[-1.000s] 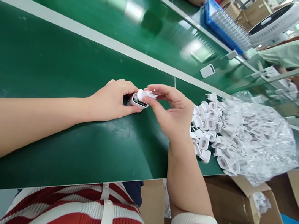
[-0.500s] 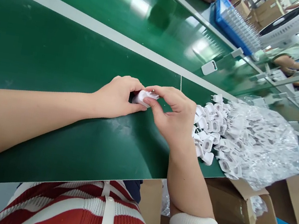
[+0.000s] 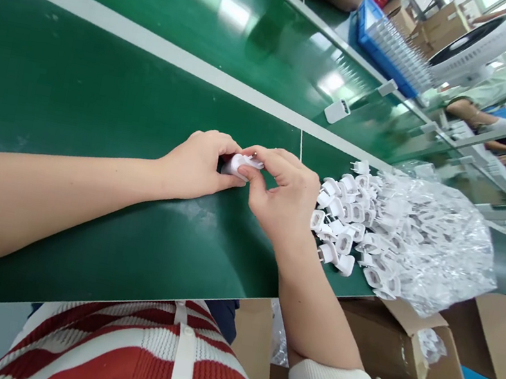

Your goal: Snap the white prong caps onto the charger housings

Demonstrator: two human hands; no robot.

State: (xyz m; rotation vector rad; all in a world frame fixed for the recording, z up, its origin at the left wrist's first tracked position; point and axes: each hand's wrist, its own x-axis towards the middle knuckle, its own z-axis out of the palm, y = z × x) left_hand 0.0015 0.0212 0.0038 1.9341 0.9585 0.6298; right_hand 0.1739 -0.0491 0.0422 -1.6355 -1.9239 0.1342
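Observation:
A white plug charger (image 3: 236, 165) with metal pins is held between both hands just above the green table (image 3: 140, 104). My left hand (image 3: 199, 163) closes its thumb and fingers round the body end. With thumb and forefinger, my right hand (image 3: 282, 188) pinches the pin end; part of the charger is hidden by the fingers. Many loose white plug pieces (image 3: 340, 211) lie right of my right hand, spilling from a clear plastic bag (image 3: 461, 246) filled with more of them.
A white charger (image 3: 336, 111) lies on the green belt (image 3: 177, 6) beyond the pale strip. Farther off are a blue tray (image 3: 390, 50) of small clear parts, a white fan (image 3: 481, 47) and other people's arms. Open cardboard boxes (image 3: 459, 376) stand below the table's right edge.
Both hands keep their hold on the charger, with little visible movement. The charger on the belt has shifted left. Most of the right-hand background appears slightly farther left.

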